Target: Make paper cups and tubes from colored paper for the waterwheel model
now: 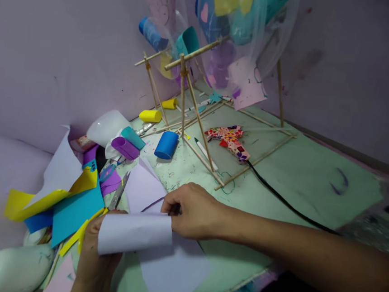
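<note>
A pale sheet of paper (135,234), curled into a wide tube, lies across my two hands just above the table. My left hand (94,255) is wrapped round the tube's left end from behind and below, its fingers partly hidden. At the right end, my right hand (195,212) has curled fingers pinching the paper's upper edge. Beneath the tube lies a flat pale sheet (176,271), and another pale piece (145,187) rests just beyond. Scissors (119,194) lie past my left hand, beside strips of yellow paper (79,236).
A flowered glue gun (227,137) with a black cord lies inside a stick frame (200,114). Short tubes in blue (166,145), purple (125,148) and yellow (150,116) lie around it. Coloured sheets (78,208) and a white bottle (17,264) crowd the left.
</note>
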{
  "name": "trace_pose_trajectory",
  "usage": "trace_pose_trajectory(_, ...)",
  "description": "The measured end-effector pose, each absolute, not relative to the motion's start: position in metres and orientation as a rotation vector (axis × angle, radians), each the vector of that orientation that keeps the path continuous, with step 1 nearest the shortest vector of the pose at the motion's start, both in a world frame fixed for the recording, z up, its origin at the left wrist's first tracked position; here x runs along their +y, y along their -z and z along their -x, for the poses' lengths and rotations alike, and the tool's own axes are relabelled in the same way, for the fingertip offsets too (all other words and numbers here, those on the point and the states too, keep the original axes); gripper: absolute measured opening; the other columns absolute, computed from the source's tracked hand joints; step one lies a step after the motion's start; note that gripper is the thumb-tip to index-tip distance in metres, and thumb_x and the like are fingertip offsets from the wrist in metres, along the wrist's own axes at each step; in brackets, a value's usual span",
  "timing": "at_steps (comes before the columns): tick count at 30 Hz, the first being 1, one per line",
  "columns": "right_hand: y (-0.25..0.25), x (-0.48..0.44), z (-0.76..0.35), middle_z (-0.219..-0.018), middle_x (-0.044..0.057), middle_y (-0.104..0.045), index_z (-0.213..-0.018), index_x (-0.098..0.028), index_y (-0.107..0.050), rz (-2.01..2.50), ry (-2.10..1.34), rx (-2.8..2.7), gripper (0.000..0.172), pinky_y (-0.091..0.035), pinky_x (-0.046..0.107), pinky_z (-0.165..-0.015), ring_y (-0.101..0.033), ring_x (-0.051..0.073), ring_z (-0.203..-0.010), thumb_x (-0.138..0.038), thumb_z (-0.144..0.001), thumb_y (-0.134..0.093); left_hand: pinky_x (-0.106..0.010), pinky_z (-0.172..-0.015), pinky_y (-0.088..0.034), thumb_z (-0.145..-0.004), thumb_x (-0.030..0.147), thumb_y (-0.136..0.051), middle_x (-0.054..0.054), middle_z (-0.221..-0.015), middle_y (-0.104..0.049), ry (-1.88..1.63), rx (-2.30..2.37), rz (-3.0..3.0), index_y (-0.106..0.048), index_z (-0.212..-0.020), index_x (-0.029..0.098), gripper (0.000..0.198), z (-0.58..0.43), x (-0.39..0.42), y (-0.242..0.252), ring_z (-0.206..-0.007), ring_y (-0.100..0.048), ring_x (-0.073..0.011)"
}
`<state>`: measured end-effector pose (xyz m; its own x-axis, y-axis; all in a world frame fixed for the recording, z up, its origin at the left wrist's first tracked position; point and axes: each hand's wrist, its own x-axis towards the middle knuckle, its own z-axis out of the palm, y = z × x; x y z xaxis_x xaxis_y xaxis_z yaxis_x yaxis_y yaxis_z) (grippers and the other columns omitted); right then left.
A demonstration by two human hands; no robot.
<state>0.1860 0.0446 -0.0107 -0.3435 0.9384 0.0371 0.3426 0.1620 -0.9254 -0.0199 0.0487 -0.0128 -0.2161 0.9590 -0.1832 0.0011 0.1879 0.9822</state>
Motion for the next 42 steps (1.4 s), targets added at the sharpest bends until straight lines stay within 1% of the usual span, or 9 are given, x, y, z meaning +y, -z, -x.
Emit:
trace_pose_trajectory(6, 0.011, 0.043, -0.185, -0.059, -0.001, -0.066, -0.068, -0.017, -0.072, 1.218, -1.231, -1.707, 0.022, -0.039, 0.02, -0.052, -0.056, 0.012, -0.057, -0.008, -0.055, -0.057, -0.019, -0.033, -0.037, -0.042, 0.02, -0.071, 0.004, -0.043, -0.057, -1.253, 1.348, -0.909, -0.065, -0.055, 0.018, 0.014, 0.015, 0.047, 0.007, -0.035, -0.046, -0.0095)
trace_pose_trajectory(9, 0.015, 0.044, -0.183, -0.06, 0.0, -0.066, -0.067, -0.015, -0.072, 1.161, -1.352, -1.519, 0.021, -0.043, 0.022, -0.056, -0.058, 0.014, -0.06, -0.007, -0.056, -0.055, -0.023, -0.035, -0.04, -0.045, 0.035, -0.077, 0.0, -0.04, -0.054, -1.25, 1.211, -0.909, -0.066, -0.054, 0.015, 0.024, 0.018, 0.046, 0.001, -0.035, -0.047, -0.0121)
trace_pose_trajectory(13, 0.017, 0.047, -0.181, -0.06, 0.001, -0.065, -0.064, -0.014, -0.07, 1.159, -1.473, -1.29, 0.016, -0.044, 0.023, -0.058, -0.058, 0.015, -0.061, -0.009, -0.057, -0.057, -0.028, -0.04, -0.04, -0.061, 0.057, -0.063, -0.006, -0.05, -0.058, -1.227, 0.976, -0.983, -0.071, -0.071, 0.013, 0.046, 0.024, 0.044, -0.01, -0.043, -0.051, -0.0172)
trace_pose_trajectory(19, 0.016, 0.044, -0.169, -0.052, 0.001, -0.062, -0.061, -0.014, -0.07, 1.205, -1.454, -1.163, 0.006, -0.042, 0.024, -0.052, -0.054, 0.014, -0.051, -0.018, -0.058, -0.067, -0.023, -0.05, -0.039, -0.058, 0.033, -0.072, -0.004, -0.066, -0.059, -1.048, 1.026, -1.459, -0.065, -0.081, 0.015, 0.029, 0.018, 0.03, 0.001, -0.057, -0.052, -0.0148)
trace_pose_trajectory(23, 0.019, 0.039, -0.16, -0.051, 0.002, -0.062, -0.059, -0.014, -0.07, 1.222, -1.439, -1.164, 0.009, -0.041, 0.024, -0.049, -0.053, 0.014, -0.049, -0.022, -0.056, -0.072, -0.024, -0.051, -0.04, -0.056, 0.034, -0.073, -0.005, -0.071, -0.06, -0.935, 1.163, -1.528, -0.063, -0.091, 0.013, 0.042, 0.01, 0.022, 0.006, -0.059, -0.051, -0.0146)
trace_pose_trajectory(29, 0.022, 0.038, -0.162, -0.057, 0.002, -0.065, -0.059, -0.015, -0.07, 1.211, -1.33, -1.33, 0.008, -0.042, 0.024, -0.053, -0.056, 0.015, -0.055, -0.024, -0.058, -0.068, -0.023, -0.063, -0.043, -0.073, 0.037, -0.056, -0.006, -0.098, -0.065, -1.272, 1.02, -1.38, -0.065, -0.101, 0.019, 0.035, 0.037, 0.03, -0.016, -0.082, -0.056, -0.019)
trace_pose_trajectory(32, 0.021, 0.039, -0.168, -0.064, 0.004, -0.067, -0.059, -0.016, -0.07, 1.191, -1.177, -1.57, 0.008, -0.043, 0.027, -0.062, -0.059, 0.019, -0.064, -0.02, -0.061, -0.063, -0.021, -0.056, -0.041, -0.061, 0.022, -0.064, -0.003, -0.079, -0.067, -1.088, 1.178, -1.434, -0.071, -0.088, 0.017, 0.028, 0.043, 0.035, -0.026, -0.066, -0.055, -0.0141)
trace_pose_trajectory(36, 0.024, 0.04, -0.172, -0.066, 0.006, -0.067, -0.061, -0.016, -0.069, 1.155, -0.94, -1.863, 0.011, -0.042, 0.033, -0.069, -0.059, 0.023, -0.072, -0.014, -0.06, -0.058, -0.019, -0.043, -0.034, -0.056, 0.013, -0.057, 0.0, -0.052, -0.063, -1.01, 1.445, -1.357, -0.072, -0.061, 0.015, 0.016, 0.032, 0.037, -0.029, -0.045, -0.047, -0.0092)
trace_pose_trajectory(42, 0.025, 0.039, -0.171, -0.065, 0.003, -0.066, -0.063, -0.016, -0.065, 1.09, -0.802, -1.941, 0.013, -0.038, 0.034, -0.071, -0.058, 0.02, -0.069, -0.009, -0.059, -0.055, -0.018, -0.04, -0.036, -0.049, 0.013, -0.063, 0.0, -0.047, -0.062, -1.128, 1.505, -1.159, -0.069, -0.051, 0.015, 0.007, 0.027, 0.04, -0.024, -0.043, -0.049, -0.0097)
